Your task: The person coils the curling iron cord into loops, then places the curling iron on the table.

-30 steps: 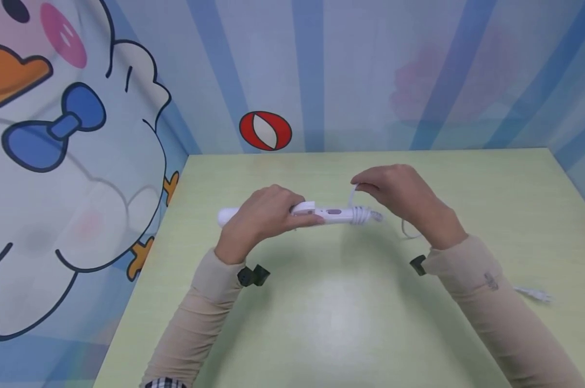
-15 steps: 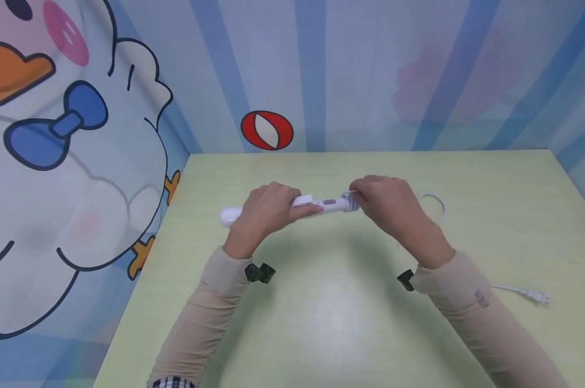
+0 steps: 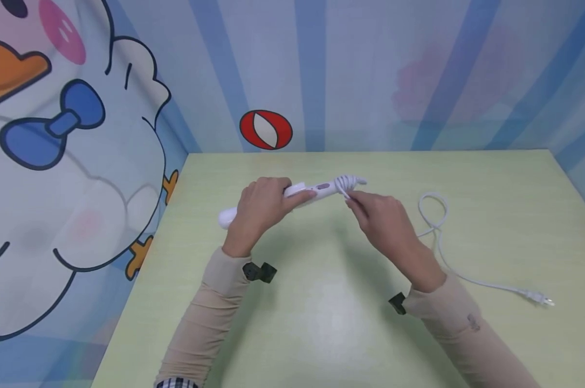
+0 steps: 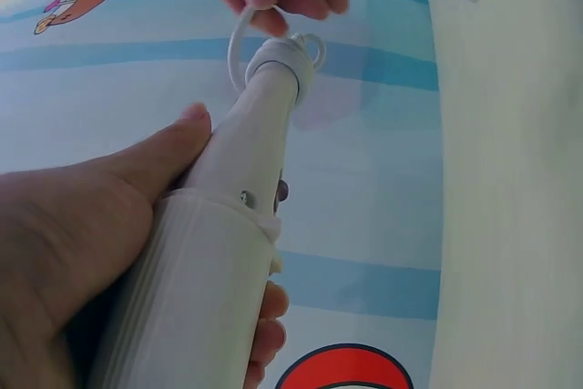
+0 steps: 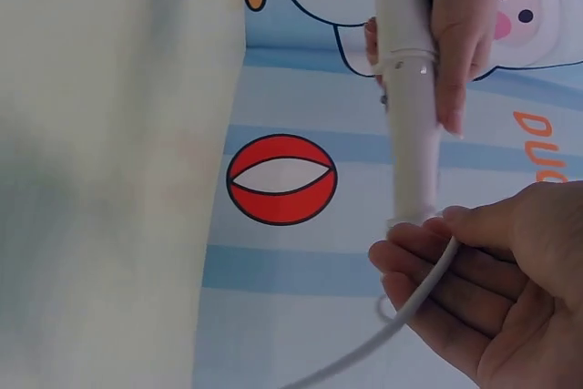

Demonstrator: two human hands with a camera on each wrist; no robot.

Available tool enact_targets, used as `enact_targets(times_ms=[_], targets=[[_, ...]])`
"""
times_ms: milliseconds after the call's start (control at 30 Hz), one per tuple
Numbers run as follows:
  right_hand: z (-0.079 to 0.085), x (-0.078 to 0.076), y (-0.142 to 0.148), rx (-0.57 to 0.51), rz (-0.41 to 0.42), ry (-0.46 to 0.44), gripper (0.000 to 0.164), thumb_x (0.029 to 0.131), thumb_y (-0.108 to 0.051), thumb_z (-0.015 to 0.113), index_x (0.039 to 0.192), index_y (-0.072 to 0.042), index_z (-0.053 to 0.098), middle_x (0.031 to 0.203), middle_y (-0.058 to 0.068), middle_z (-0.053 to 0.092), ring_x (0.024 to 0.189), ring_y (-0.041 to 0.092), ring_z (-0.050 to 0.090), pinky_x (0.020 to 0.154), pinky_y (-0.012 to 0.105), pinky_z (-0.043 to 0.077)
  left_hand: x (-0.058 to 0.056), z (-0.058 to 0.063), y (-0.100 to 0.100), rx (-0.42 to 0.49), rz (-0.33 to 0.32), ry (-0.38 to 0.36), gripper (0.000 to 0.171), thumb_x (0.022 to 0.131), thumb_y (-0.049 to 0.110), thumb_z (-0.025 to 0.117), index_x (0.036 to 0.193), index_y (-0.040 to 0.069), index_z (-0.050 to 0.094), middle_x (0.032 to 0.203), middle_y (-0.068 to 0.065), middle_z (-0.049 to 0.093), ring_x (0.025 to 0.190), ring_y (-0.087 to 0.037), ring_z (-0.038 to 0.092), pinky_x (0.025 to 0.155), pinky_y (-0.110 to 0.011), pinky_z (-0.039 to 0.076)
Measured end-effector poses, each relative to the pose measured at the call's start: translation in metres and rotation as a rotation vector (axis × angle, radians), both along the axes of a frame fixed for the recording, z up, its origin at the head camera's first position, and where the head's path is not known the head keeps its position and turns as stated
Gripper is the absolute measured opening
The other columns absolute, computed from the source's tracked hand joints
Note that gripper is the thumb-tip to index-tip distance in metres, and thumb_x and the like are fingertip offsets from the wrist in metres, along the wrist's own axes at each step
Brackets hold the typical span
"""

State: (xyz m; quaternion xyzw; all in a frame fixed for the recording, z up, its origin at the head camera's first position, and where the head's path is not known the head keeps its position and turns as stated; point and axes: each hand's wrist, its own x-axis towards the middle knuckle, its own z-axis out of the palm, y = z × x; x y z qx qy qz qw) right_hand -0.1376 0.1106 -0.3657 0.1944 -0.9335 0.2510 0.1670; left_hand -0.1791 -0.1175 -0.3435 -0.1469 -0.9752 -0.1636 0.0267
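Observation:
My left hand (image 3: pixel 263 207) grips a white, rod-shaped curling iron (image 3: pixel 323 187) round its middle, holding it above the table with the cord end tilted up to the right. Several turns of white cord (image 3: pixel 344 184) are wound round that end. Just below the turns, my right hand (image 3: pixel 386 226) pinches the cord between thumb and fingers. In the left wrist view the thick barrel (image 4: pixel 191 298) narrows to a slim handle (image 4: pixel 250 125), the left thumb lying along it. The right wrist view shows the pinched cord (image 5: pixel 364 350) crossing the right hand's fingers.
Loose cord (image 3: pixel 441 253) loops on the pale green table (image 3: pixel 321 323) to the right, ending in a two-prong plug (image 3: pixel 537 297). A blue striped wall (image 3: pixel 360 81) rises behind the table. A cartoon duck wall (image 3: pixel 103 215) stands on the left.
My right hand has passed from above the cord end down to its near side, drawing the cord round the iron. The iron's right end has risen. More loose cord shows on the table.

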Motion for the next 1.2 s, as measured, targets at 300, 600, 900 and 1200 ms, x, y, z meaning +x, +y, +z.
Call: enact_targets(times_ms=[300,600,900,1200], targets=[[-0.021,0.004,0.004,-0.051,0.045,-0.002,0.024,0.094,-0.013,0.059,0.112,-0.001,0.069,0.075,0.009,0.07,0.051,0.012,0.044,0.054,0.029,0.039,0.0,0.006,-0.004,0.103,0.017,-0.029,0.049,0.085,0.061,0.058,0.083,0.013,0.065,0.065,-0.001,0.059,0.061,-0.017,0.055,0.057,-0.031,0.043],[-0.034,-0.006,0.008,-0.1,0.074,0.049,0.021,0.091,-0.013,0.065,0.107,-0.003,0.071,0.092,0.012,0.074,0.055,0.014,0.054,0.055,0.03,0.043,0.005,0.01,-0.003,0.152,-0.02,-0.048,0.047,0.086,0.061,0.058,0.084,0.014,0.065,0.066,0.0,0.06,0.062,-0.016,0.057,0.059,-0.031,0.044],[-0.039,-0.02,0.012,-0.171,0.132,0.028,0.016,0.091,-0.015,0.065,0.101,-0.008,0.074,0.087,0.007,0.075,0.051,0.009,0.044,0.056,0.028,0.039,0.011,0.013,0.0,0.204,-0.079,-0.107,0.046,0.086,0.06,0.057,0.081,0.015,0.064,0.066,0.001,0.06,0.061,-0.015,0.056,0.058,-0.031,0.045],[-0.034,-0.034,0.023,-0.207,0.146,-0.044,0.01,0.085,-0.015,0.072,0.093,-0.009,0.073,0.088,0.009,0.073,0.068,0.016,0.06,0.062,0.034,0.047,0.013,0.021,-0.005,0.201,-0.181,-0.133,0.041,0.086,0.057,0.06,0.075,0.017,0.062,0.063,0.001,0.057,0.06,-0.014,0.053,0.057,-0.03,0.043]])
